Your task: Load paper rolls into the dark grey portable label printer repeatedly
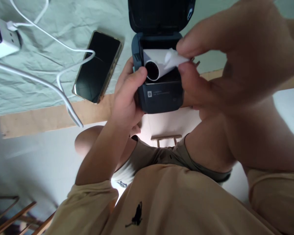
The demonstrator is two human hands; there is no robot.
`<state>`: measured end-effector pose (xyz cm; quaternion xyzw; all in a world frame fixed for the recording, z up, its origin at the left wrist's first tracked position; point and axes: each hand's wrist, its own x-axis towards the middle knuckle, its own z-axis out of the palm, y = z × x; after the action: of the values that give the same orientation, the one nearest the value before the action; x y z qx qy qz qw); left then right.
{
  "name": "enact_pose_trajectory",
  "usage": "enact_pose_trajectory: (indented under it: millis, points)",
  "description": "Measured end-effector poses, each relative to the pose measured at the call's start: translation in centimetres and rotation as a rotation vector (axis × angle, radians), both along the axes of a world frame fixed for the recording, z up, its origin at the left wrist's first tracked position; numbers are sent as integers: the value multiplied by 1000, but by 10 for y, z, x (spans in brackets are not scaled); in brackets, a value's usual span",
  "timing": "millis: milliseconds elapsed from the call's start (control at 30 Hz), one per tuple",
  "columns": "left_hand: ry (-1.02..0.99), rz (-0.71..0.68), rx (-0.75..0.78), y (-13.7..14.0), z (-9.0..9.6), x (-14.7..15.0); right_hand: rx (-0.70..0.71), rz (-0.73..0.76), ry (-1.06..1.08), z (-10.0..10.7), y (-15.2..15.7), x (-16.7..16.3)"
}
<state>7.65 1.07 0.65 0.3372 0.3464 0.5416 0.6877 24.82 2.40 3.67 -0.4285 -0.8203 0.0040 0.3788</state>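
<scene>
My left hand (128,93) grips the side of a small dark thermal printer (160,98), its thumb over the near left rim. The printer's black lid (161,16) stands swung up at the far side. Inside the compartment sits a white paper roll (154,57), tilted, with its hollow core facing me. From the right, my right hand (230,62) pinches a crumpled loose end of the paper between thumb and forefinger. That hand is somewhat blurred, and its other fingers are partly hidden.
A phone (98,67) lies dark on the green cloth (56,19) to the left. A white charging block (5,37) is at the far left, and a white cable (63,70) loops beside the phone. The wooden table edge (93,109) runs below the printer, above my legs.
</scene>
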Motion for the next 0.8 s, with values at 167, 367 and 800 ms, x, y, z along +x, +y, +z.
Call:
enact_pose_trajectory:
  millis: [167, 367, 800]
  points:
    - [75, 24, 75, 0, -3, 0, 92, 92, -64, 2, -9, -4]
    - [140, -149, 7, -4, 6, -4, -106, 81, -137, 8, -3, 7]
    - [127, -156, 102, -1, -2, -5, -322, 69, -153, 7, 1, 7]
